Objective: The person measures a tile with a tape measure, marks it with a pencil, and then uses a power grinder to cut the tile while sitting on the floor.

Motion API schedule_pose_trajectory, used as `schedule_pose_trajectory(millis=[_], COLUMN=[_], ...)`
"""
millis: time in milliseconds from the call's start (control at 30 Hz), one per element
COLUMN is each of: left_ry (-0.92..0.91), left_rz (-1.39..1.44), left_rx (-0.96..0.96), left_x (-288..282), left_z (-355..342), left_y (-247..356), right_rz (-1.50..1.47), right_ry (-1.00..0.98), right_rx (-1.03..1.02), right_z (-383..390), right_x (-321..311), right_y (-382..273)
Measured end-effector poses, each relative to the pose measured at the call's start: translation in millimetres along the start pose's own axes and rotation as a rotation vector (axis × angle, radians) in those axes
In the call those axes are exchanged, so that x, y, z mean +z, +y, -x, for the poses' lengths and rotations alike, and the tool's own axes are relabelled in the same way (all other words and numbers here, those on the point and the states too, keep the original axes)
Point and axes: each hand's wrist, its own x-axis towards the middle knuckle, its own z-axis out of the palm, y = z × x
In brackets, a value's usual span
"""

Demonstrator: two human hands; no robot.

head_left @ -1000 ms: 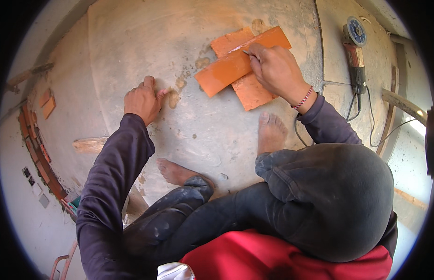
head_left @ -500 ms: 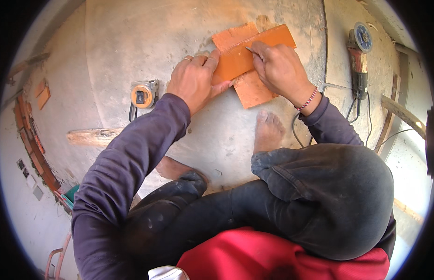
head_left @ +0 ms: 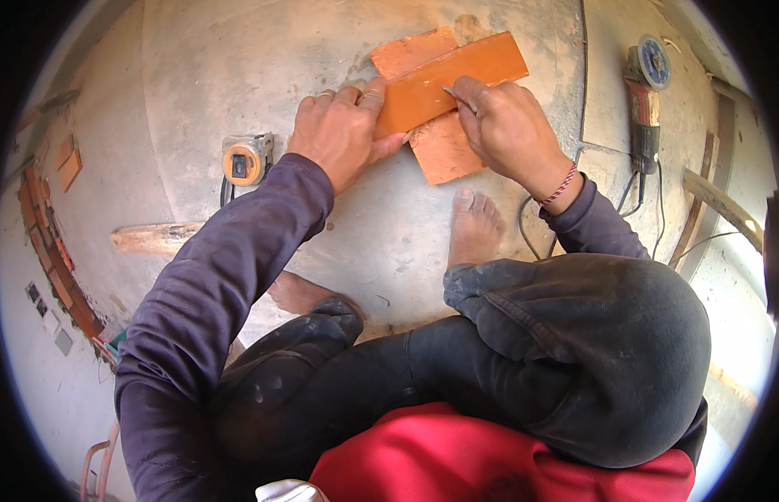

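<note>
My left hand (head_left: 342, 134) is closed on the left end of a smooth orange tile strip (head_left: 469, 60), thumb along its lower edge. The strip lies slantwise across rougher orange tile pieces, one showing above it (head_left: 410, 50) and one below (head_left: 446, 157). My right hand (head_left: 511, 134) pinches a thin pointed tool (head_left: 449, 90), its tip at the strip's surface right of my left hand. A silver and orange tape measure (head_left: 243, 165) lies on the floor left of my left hand.
An angle grinder (head_left: 643, 113) with its cord lies at right, beside timber pieces (head_left: 716, 199). A wooden stick (head_left: 155, 237) lies left of me. Orange tile pieces (head_left: 69, 167) and a row of tiles (head_left: 51, 259) are along the left wall. My bare feet (head_left: 473, 226) are below the tiles.
My left hand has moved up and right onto the tile strip, uncovering the tape measure. In the last half second both hands and the tiles sit slightly higher in view.
</note>
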Motion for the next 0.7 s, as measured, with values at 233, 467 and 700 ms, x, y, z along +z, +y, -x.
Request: schedule_pose_trajectory(millis=[233, 467, 700], left_ry=[-0.010, -0.063, -0.019], left_rz=[-0.036, -0.025, 0.008], left_rx=[-0.007, -0.047, -0.036], left_x=[0, -1, 1], left_z=[0, 2, -1], left_y=[2, 3, 3], right_rz=[-0.012, -0.024, -0.185], right_ry=[-0.018, -0.145, 0.135], right_rx=[0.025, -0.035, 0.035], right_z=[9, 31, 4], right_x=[-4, -5, 1], right_y=[-2, 15, 5])
